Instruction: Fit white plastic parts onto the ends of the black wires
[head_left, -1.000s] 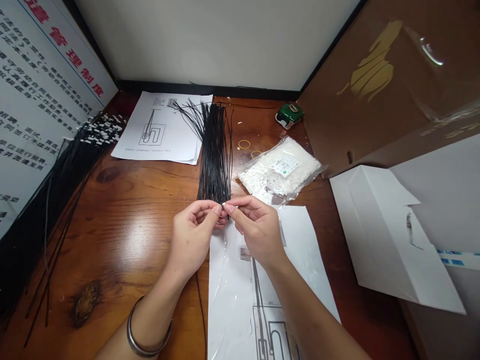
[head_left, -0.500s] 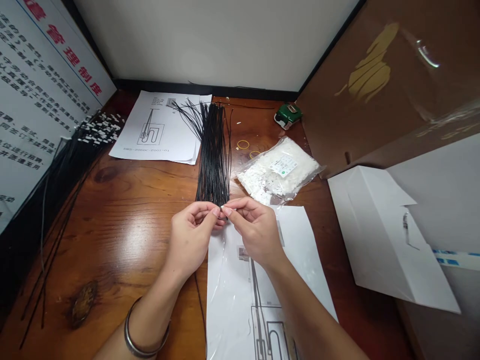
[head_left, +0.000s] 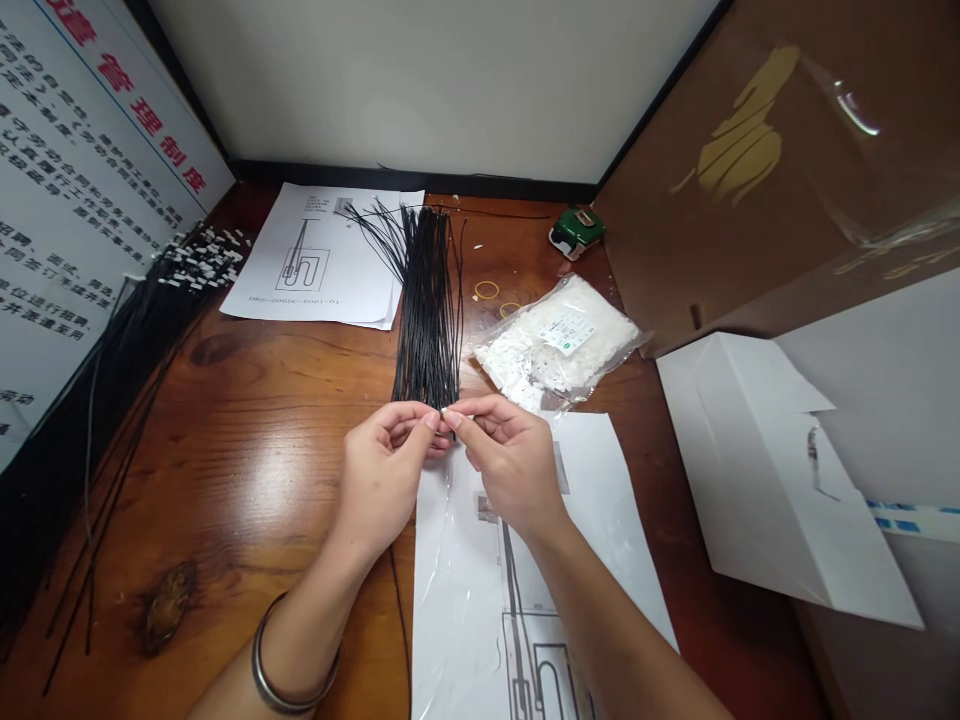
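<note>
**Both hands pinch one wire**

The left hand (head_left: 386,470) and right hand (head_left: 506,460) meet fingertip to fingertip, both pinched shut on a single black wire (head_left: 401,610) trailing back beside the left wrist. The wire bundle (head_left: 427,310) lies just beyond them.

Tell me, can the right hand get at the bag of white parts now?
Probably yes: the bag of white parts lies just beyond the right hand, nothing between. But it and the left hand pinch a small white piece on a black wire.
</note>
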